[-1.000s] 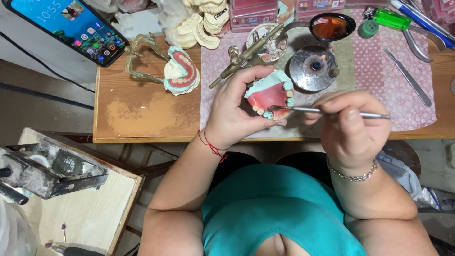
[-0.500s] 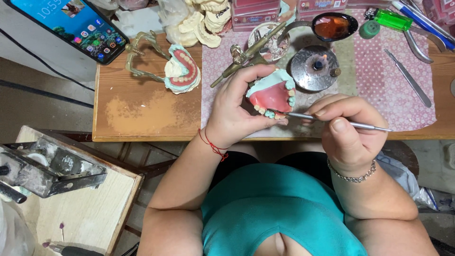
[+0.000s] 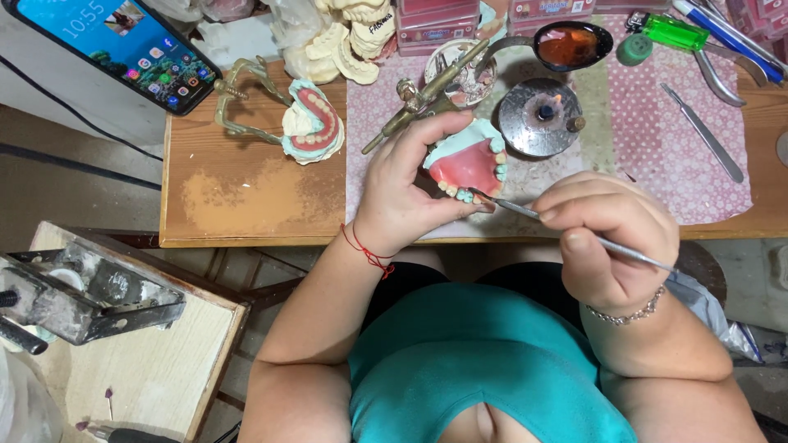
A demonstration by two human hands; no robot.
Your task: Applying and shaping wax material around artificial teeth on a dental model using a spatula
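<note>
Wax denture model [image 3: 468, 166] now tilted nearer in left hand [image 3: 402, 193], clasped firmly; right hand [image 3: 603, 238] pinching carving tool [image 3: 574, 234], tip moved onto teeth, above worktop [image 3: 246, 189].

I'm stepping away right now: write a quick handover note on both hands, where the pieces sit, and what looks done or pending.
Left hand: grip closed around the wax denture model, held above the table edge.
Right hand: grip closed on the thin metal carving tool, tip at the model's front teeth.
Nearby: lit alcohol burner, a second denture model on a brass articulator.
Done: teeth set in pink wax. Left: carving at the front teeth appears in progress.
</note>
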